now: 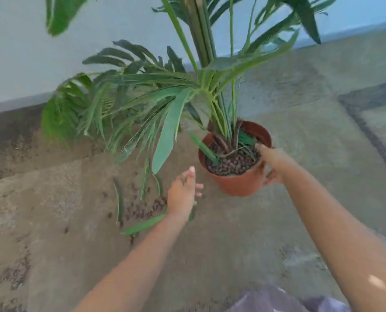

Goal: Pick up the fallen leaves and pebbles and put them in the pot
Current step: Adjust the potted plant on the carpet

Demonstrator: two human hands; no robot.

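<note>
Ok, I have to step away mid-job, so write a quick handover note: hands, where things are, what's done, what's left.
Right hand: grip on the terracotta pot rim, thumb inside, steadying it upright.
Left hand: open, empty, over the spill.
In the pot: plant and a layer of pebbles.
On the concrete floor, left of the pot: loose pebbles and several fallen leaves.
Done: cannot tell how much.
Left: gather the leaves and pebbles into the pot.

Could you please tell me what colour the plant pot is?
The pot is terracotta orange-brown, seen best in the head view, the only one.
</note>
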